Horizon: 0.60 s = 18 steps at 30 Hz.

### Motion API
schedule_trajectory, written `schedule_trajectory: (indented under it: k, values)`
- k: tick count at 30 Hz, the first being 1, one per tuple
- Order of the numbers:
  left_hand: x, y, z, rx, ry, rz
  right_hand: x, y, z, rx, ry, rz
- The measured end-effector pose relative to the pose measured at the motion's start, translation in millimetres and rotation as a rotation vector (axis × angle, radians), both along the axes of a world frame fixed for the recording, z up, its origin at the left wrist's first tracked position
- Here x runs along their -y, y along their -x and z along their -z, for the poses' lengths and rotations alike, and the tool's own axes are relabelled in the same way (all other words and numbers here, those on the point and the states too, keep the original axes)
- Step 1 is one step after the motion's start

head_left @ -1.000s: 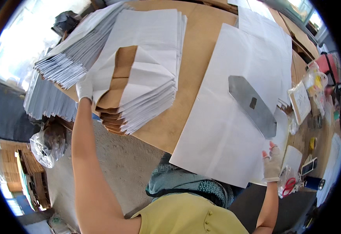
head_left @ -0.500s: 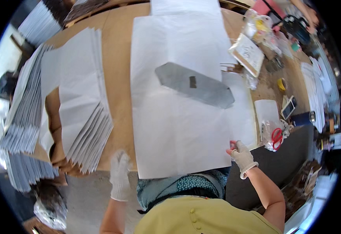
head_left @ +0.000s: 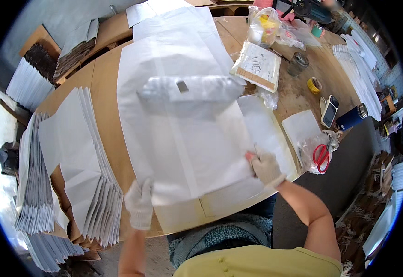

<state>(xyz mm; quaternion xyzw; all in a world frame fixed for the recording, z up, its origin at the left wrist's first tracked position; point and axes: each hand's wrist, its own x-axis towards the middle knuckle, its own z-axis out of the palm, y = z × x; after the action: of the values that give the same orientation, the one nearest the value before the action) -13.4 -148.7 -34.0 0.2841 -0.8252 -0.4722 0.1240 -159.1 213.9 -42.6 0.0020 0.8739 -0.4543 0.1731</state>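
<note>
A large white paper sheet (head_left: 178,152) lies across the table in front of me, its near edge raised a little. My left hand (head_left: 139,203), in a white knit glove, holds its near left corner. My right hand (head_left: 265,167), in a similar glove with bare fingertips, pinches the near right corner. On the sheet's far half lies a long, shiny grey plate (head_left: 201,88) with angled ends and a small dark square patch. Under the sheet, a pale board with yellowish edges (head_left: 178,217) shows along the table's near side.
Folded white paper stacks (head_left: 72,134) stand at the left. On the right are red-handled scissors (head_left: 321,158), a phone (head_left: 330,111), a dark blue bottle (head_left: 352,117), yellow tape (head_left: 314,85), a glass jar (head_left: 298,63) and a wrapped white packet (head_left: 257,65). Another person's arm (head_left: 284,14) is at the far right.
The sheet has slid away from me and left, baring the pale board's near strip. The plate has moved with it and turned more level. Both hands have come onto its near corners.
</note>
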Motion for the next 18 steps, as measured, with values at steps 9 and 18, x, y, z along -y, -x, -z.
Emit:
schedule_trajectory:
  k: [9, 18]
  values:
    - [46.2, 241.1, -31.1, -0.003, 0.237, -0.026, 66.6, 228.2, -20.1, -0.47, -0.335, 0.092]
    - [86.1, 308.4, 13.9, 0.248, 0.572, 0.003, 99.4, 262.8, 13.4, -0.481, -0.729, 0.127]
